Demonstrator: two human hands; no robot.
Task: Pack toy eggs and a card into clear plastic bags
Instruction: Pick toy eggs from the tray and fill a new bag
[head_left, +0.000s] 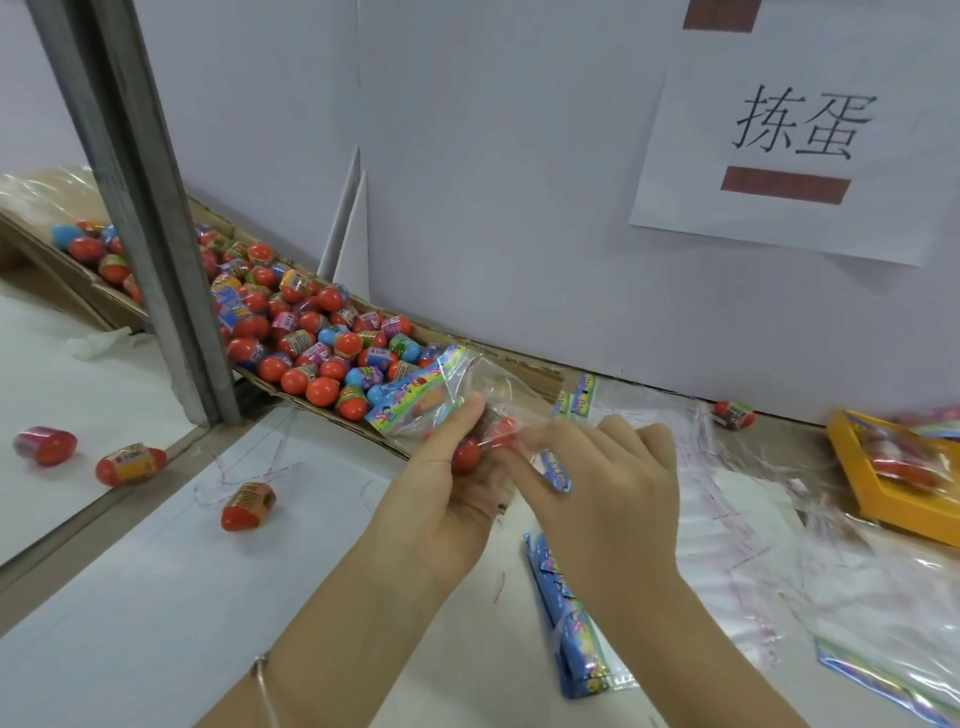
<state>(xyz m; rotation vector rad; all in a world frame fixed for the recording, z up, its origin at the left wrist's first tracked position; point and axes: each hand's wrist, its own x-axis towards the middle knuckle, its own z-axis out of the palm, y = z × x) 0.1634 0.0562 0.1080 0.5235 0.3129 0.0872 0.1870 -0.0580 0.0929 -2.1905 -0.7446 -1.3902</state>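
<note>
Left hand (452, 488) is curled round the lower end of a clear bag (491, 387), thumb on top, holding it up just above the tabletop (156, 597). Inside the bag: a rainbow-printed card (410, 400) at the upper end and red toy eggs (466, 454) bunched by the palm. Right hand (613, 483) is beside the bag, fingers mostly extended toward it. Motion blur, so I cannot tell if it pinches the film or only touches it.

Supply: cardboard tray (519, 371) along the wall, full of eggs. A loose egg (248, 506) lies on the tabletop to the left. The card stack (566, 613) lies under the right wrist and the empty bags (727, 493) to the right.

Handling, as a judgement:
- The bag film looks thin, limp and slippery, and carries no shape of its own. Best held at the mouth edge or cupped under the contents.
- The eggs look like hard, light plastic. They are smooth and round, likely to roll or slide out if the open end tips down.
- The card looks semi-stiff and gives the bag a flat side to pinch against.

The bag looks close to filled. Closing the mouth probably comes next.
</note>
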